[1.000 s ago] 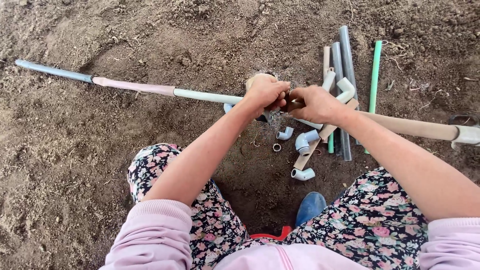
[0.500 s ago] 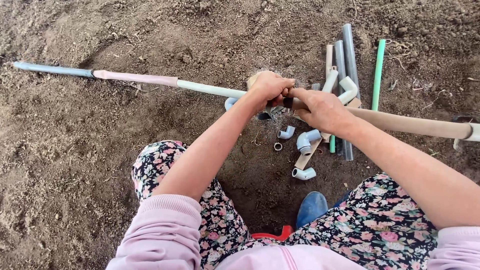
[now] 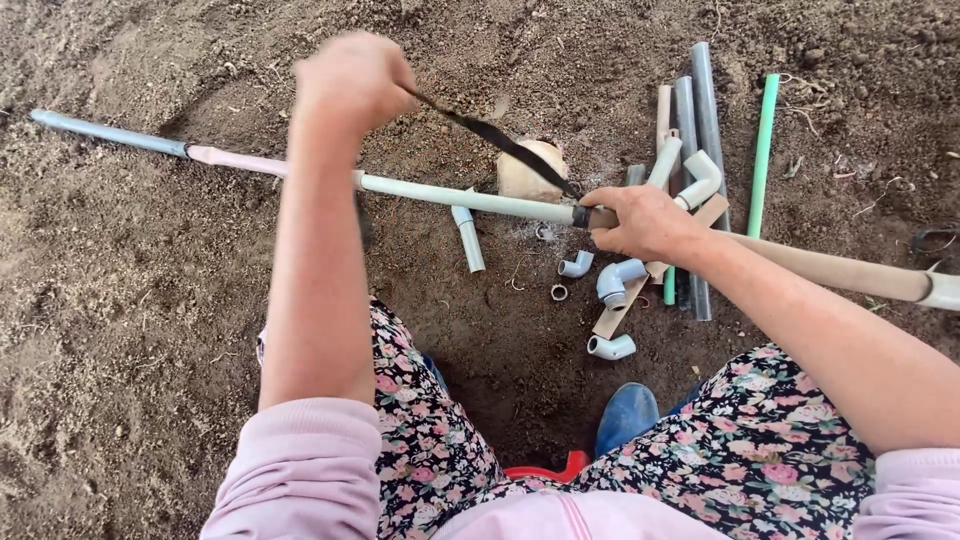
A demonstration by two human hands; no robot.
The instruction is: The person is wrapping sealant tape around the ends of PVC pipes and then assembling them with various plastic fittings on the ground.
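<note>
head view: left hand [image 3: 355,80] clenched, pulling a black strip [image 3: 500,142] taut from the long pipe [image 3: 450,197] joint above the soil; right hand [image 3: 640,222] grips that joint. wrapping seems underway; next wants steady tension.

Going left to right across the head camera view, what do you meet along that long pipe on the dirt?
Grey-blue pipe end → left hand pulling a black strip → right hand gripping the pipe joint → green pipe → white fitting at the pipe's right end.
</note>
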